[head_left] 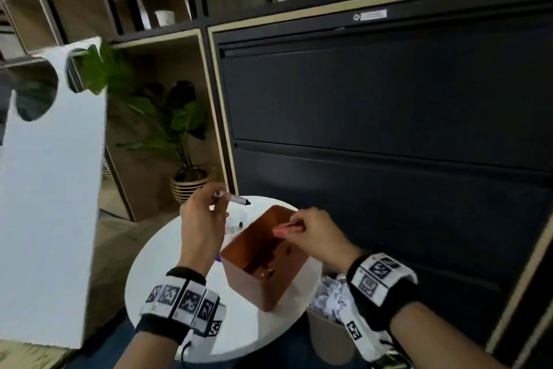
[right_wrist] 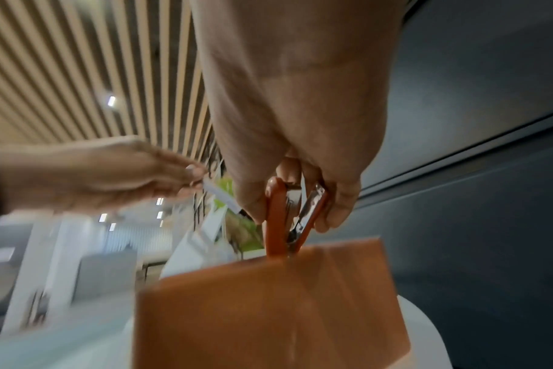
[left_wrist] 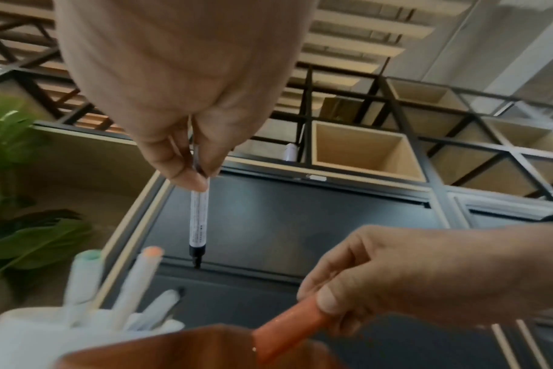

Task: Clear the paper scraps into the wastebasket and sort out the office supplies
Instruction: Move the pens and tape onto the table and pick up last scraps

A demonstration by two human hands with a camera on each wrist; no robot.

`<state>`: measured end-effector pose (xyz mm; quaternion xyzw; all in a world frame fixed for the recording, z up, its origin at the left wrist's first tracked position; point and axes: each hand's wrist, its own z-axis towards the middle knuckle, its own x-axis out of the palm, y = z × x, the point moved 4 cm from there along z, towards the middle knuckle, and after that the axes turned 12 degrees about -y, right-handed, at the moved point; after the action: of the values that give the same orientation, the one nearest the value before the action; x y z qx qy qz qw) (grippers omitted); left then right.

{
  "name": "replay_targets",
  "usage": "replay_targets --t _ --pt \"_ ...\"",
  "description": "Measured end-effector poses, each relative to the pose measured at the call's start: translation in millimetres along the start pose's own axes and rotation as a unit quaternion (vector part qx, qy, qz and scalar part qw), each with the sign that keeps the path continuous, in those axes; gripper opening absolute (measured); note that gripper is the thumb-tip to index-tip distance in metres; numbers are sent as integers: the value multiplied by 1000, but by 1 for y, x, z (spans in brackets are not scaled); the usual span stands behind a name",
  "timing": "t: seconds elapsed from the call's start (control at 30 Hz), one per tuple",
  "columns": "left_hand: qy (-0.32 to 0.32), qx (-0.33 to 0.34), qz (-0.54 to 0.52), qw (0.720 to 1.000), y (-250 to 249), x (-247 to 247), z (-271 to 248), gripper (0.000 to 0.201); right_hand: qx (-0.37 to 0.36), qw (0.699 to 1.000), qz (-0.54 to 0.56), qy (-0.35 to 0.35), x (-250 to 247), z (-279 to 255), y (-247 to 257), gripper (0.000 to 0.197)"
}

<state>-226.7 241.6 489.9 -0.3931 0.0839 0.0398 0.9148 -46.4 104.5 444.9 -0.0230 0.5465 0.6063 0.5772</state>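
Brown box (head_left: pixel 263 261) sits on the round white table (head_left: pixel 155 276), near the edge closest to the person. Right hand (head_left: pixel 317 237) is over the box, fingers pinched around an orange stapler (right_wrist: pixel 284 219) held just above the open top. Left hand (head_left: pixel 203 219) is up beside it, fingers pinching a white marker (left_wrist: pixel 199 219) with a black tip. White cup (left_wrist: pixel 32 332) with pens stands behind the box. Paper scraps (head_left: pixel 332 294) fill the bin (head_left: pixel 326 335) by the table. Farther back is a dark cabinet (head_left: pixel 389 99).
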Motion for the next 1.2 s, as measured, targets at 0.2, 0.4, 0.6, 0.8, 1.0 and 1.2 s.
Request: replay_targets --t 0.2,0.4,0.6,0.8,1.0,1.2 --pt "33 15 148 988 39 12 22 22 -46 990 -128 43 57 21 -6 25" --pt "131 -19 217 967 56 27 24 26 -56 986 -135 75 46 24 -8 30" --pt "134 74 158 975 -10 44 -6 19 -11 998 -54 19 -14 17 -23 31" --pt "277 149 86 945 -80 125 -87 15 36 999 11 -21 -81 -21 -65 24" --pt "425 80 55 900 -80 233 -207 16 192 980 -29 37 -121 -88 -200 3" --pt "555 -42 118 822 21 336 -334 15 353 928 -31 118 -87 -165 -349 16"
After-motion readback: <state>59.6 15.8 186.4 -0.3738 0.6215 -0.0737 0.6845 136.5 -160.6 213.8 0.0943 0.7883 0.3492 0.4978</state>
